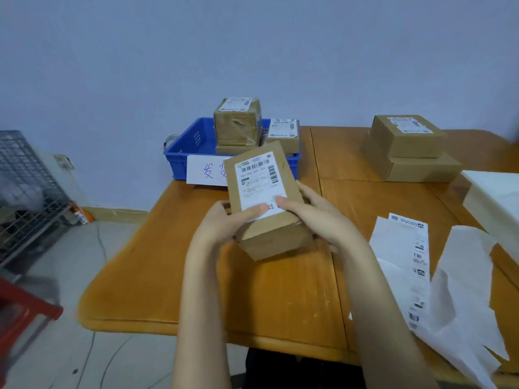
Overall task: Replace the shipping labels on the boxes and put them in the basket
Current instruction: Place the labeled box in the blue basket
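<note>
Cardboard box (266,203) held above the worktop's (280,299) bare middle, blue basket (182,153) at the far edge; left hand (222,223) and right hand (311,217) grip its sides, thumbs pressing the label (259,181)

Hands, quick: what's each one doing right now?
Left hand: grips the cardboard box, thumb pressing its shipping label.
Right hand: grips the same box, thumb on the label.
</note>
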Tool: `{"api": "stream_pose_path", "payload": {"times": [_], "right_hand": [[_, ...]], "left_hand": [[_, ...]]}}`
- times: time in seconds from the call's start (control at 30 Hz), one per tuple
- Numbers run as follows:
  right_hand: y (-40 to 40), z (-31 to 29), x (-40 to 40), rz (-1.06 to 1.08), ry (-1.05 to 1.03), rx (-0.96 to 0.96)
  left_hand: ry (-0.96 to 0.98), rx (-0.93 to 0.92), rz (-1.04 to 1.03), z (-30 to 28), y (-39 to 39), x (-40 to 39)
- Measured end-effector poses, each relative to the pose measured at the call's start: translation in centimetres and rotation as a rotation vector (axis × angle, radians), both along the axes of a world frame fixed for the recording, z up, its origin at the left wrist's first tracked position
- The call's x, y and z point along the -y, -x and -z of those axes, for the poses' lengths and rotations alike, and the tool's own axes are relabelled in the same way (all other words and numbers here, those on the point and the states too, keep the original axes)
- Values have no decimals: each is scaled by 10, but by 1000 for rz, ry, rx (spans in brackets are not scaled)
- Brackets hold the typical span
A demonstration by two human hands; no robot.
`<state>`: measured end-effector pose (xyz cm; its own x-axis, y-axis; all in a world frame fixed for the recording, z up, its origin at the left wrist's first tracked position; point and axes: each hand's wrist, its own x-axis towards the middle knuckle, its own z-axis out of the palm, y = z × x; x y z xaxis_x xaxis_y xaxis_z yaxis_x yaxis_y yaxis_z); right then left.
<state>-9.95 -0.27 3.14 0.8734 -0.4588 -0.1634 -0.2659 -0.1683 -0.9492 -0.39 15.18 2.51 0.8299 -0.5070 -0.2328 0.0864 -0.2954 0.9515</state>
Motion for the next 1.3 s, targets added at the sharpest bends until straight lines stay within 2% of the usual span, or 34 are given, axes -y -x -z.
{"api": "stream_pose_path", "payload": {"times": [0.3, 0.47, 0.73, 0.83, 1.0, 1.3], "right_hand": [[-114, -2, -72, 26, -23, 5], [-167, -16, -82, -15, -65, 39], [-259, -52, -86, 62, -43, 125], [-292, -58, -81, 97, 16, 122], [-335, -62, -62, 147, 47, 96], [-367, -38, -39, 283, -33, 103]], "left_hand": [[101, 64, -446, -8, -75, -55], [102, 152, -564, -25, -132, -62], [194, 184, -743, -54, -226, -37], [264, 160, -771, -59, -260, -25], [279, 143, -732, -61, -298, 1], [205, 127, -647, -29, -327, 37]]}}
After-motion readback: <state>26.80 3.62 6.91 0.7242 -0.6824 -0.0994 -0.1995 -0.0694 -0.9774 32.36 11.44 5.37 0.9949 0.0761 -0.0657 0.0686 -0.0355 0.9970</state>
